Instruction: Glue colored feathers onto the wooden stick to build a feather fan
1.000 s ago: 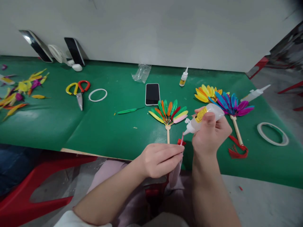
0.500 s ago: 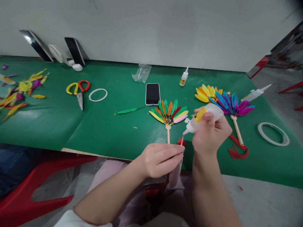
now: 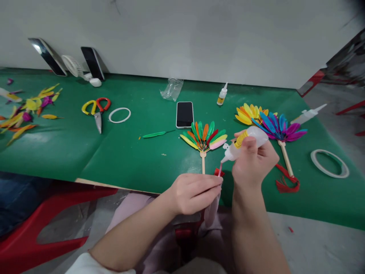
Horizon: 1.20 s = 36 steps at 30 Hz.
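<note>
Between its pinched fingers my left hand (image 3: 195,193) holds a pale pink feather (image 3: 212,209), its quill end pointing up and its vane hanging below. My right hand (image 3: 255,161) is wrapped round a glue bottle (image 3: 238,144) with a yellow label, tilted so that its nozzle meets the quill tip. Just beyond my left hand lies a feather fan (image 3: 203,139) of green, orange, yellow, red and pink feathers on a wooden handle. To the right of my right hand are a blue and purple feather fan (image 3: 281,127) with a red tassel (image 3: 285,184) and a yellow feather fan (image 3: 248,114).
A phone (image 3: 184,115), a green feather (image 3: 155,134), scissors (image 3: 97,112), a tape roll (image 3: 329,163) and a white ring (image 3: 119,115) lie on the green table (image 3: 137,160). A small glue bottle (image 3: 222,95) stands at the back. Loose feathers (image 3: 31,106) are heaped at the left.
The view has shifted slightly, so the table things sit a little lower and further right. Both hands keep their hold, with the nozzle still at the feather's quill.
</note>
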{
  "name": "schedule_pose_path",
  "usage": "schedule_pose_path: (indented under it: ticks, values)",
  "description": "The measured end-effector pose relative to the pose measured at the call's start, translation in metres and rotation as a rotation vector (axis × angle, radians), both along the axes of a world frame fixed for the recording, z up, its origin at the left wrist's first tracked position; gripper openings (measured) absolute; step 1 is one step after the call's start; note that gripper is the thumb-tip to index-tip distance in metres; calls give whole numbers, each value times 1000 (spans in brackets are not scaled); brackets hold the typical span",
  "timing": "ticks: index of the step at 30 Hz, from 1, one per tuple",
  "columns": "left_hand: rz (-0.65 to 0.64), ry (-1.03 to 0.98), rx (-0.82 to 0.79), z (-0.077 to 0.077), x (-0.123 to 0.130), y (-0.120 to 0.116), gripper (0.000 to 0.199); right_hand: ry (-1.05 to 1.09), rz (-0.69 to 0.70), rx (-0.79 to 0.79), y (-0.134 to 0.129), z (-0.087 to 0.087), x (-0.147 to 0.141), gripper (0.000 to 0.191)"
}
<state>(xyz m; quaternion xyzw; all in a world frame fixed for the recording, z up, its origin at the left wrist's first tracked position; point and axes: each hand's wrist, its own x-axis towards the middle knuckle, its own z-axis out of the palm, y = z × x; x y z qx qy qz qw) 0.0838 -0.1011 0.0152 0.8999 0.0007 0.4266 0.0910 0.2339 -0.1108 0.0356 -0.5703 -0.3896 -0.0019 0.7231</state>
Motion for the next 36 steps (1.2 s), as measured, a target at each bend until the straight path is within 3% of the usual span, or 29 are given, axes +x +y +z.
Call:
schedule_pose_path:
  ticks: [9,19,23,36]
  values:
    - [3,1,-3,1,1,0,11,27,13,35,2,0,-1,27]
    - [2,-13,3,2,0,1,11,202,-11,112,2,6,5,30]
    - [3,-1,-3,2,0,1,10,129,36,74,0,8,1,28]
    - [9,2,1,1,1,0,11,26,6,-11,-2,5,-2,32]
